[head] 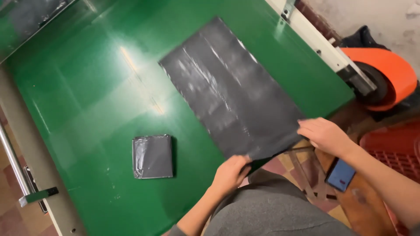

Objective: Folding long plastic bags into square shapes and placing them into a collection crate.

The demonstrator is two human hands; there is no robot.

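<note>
A glossy green table (87, 87) bears a black sheet (232, 91) and a folded black bag (152, 156).

Left hand (229, 172) pinching with fingers curled (forearm bare), right hand (324, 135) flat, grip closed, arms reaching forward

A flat plastic sheet (232, 89) is lying on the tabletop (87, 87), its near edge overhanging the front; a folded bag (152, 156) is lying to its left, well apart; a roll (387, 76) is sitting beyond the tabletop's right end
</note>
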